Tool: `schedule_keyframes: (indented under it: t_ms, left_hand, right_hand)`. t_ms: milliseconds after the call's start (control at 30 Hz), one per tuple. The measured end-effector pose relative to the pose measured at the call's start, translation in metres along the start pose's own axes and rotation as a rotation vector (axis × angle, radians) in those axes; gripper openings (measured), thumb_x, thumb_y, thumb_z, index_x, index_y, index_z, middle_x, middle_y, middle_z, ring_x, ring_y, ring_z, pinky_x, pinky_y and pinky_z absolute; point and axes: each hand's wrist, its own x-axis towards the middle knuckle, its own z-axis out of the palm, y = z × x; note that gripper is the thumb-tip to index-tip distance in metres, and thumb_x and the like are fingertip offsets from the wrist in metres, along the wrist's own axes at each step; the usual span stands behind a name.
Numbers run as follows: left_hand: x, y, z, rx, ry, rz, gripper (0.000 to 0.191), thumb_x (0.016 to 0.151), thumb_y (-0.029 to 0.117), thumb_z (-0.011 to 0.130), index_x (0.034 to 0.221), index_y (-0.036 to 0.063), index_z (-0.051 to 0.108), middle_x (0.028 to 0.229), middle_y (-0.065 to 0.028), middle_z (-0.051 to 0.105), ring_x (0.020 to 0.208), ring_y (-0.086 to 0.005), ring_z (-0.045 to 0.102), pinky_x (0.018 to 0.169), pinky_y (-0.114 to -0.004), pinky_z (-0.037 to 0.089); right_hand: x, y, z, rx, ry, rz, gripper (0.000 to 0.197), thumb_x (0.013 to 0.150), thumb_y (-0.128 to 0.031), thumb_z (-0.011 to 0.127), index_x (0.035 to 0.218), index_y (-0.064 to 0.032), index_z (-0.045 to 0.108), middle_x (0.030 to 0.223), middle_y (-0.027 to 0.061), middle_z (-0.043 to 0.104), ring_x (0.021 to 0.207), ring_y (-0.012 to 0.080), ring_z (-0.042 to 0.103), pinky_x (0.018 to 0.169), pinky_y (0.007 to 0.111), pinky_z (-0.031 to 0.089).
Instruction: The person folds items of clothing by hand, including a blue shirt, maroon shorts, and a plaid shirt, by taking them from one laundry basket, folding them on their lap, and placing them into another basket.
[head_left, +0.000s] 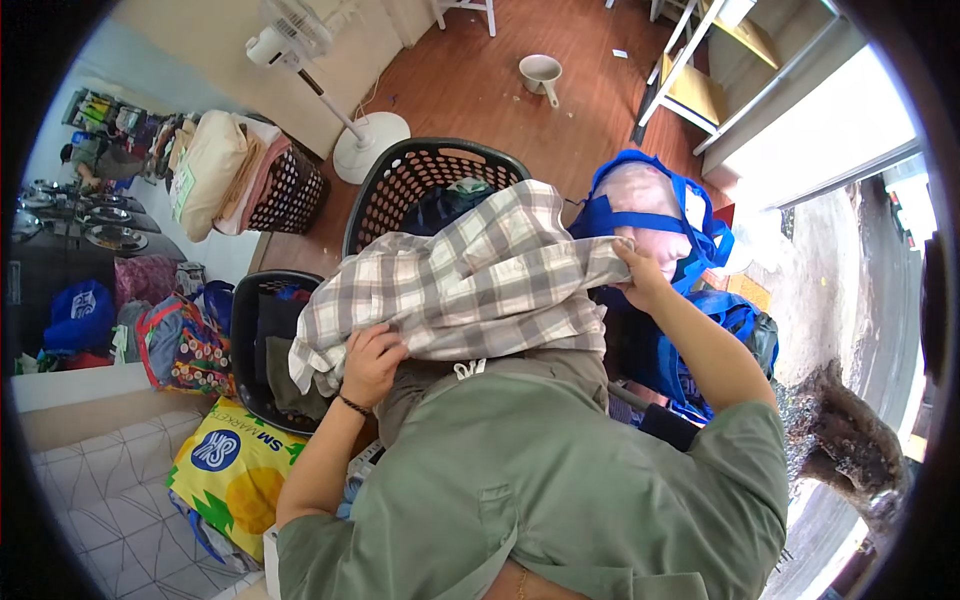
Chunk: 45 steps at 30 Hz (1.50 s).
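Note:
A grey and white plaid shirt (465, 292) lies spread over my lap and partly over the rim of a dark perforated laundry basket (375, 180). My right hand (641, 277) pinches the cloth at its right end, beside a blue-strapped bag (649, 195) with pink contents. At the lower left of the shirt, my left hand (373, 364) rests on the fabric with bent fingers; whether it grips the cloth is unclear. Dark clothing (446, 206) lies in the basket.
A second dark basket with clothes (289, 375) and a yellow shopping bag (240, 472) are on the left. Farther off are a standing fan (367, 142), a full basket of folded linens (289, 191) and a dipper (540, 73) on the floor. Blue bags (697, 360) sit on the right.

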Motion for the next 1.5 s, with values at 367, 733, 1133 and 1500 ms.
schedule_keyframes:
  t_ms: [367,733,1133,1500]
  left_hand:
    - [0.033,0.024,-0.001,-0.17,-0.501,-0.014,0.017,0.081,0.025,0.069,0.074,0.0107,0.064,0.074,-0.0078,0.062,0.071,-0.0274,0.06,0.061,-0.04,0.045]
    - [0.184,0.078,0.104,-0.289,-0.035,-0.037,0.01,0.083,0.017,0.065,0.087,0.0089,0.062,0.085,-0.0084,0.06,0.083,-0.0291,0.06,0.07,-0.042,0.048]
    - [0.23,0.052,0.146,-0.106,-0.426,-0.047,0.017,0.085,0.021,0.059,0.093,0.0084,0.067,0.086,-0.0139,0.067,0.079,-0.0337,0.066,0.069,-0.045,0.053]
    - [0.226,0.072,0.156,-0.721,-0.396,-0.593,0.03,0.088,0.03,0.066,0.09,0.0004,0.067,0.072,-0.0073,0.067,0.064,-0.015,0.062,0.06,-0.03,0.047]
  right_hand:
    - [0.031,0.056,-0.055,-1.306,0.275,-0.57,0.035,0.08,-0.029,0.073,0.103,-0.0055,0.063,0.09,0.0117,0.067,0.073,0.0226,0.065,0.071,0.037,0.053]
    - [0.026,0.021,0.013,-1.159,-0.154,-0.126,0.038,0.072,-0.04,0.077,0.079,-0.0039,0.069,0.073,0.0106,0.069,0.07,0.0234,0.068,0.069,0.036,0.053]
    - [-0.008,0.062,0.035,-0.944,0.186,-0.19,0.033,0.075,-0.035,0.076,0.094,-0.0076,0.073,0.081,0.0094,0.07,0.075,0.0204,0.068,0.069,0.032,0.052]
    - [-0.007,0.072,0.045,-0.865,0.252,-0.154,0.029,0.072,-0.035,0.074,0.087,-0.0106,0.074,0.083,0.0099,0.072,0.079,0.0252,0.07,0.075,0.036,0.053]
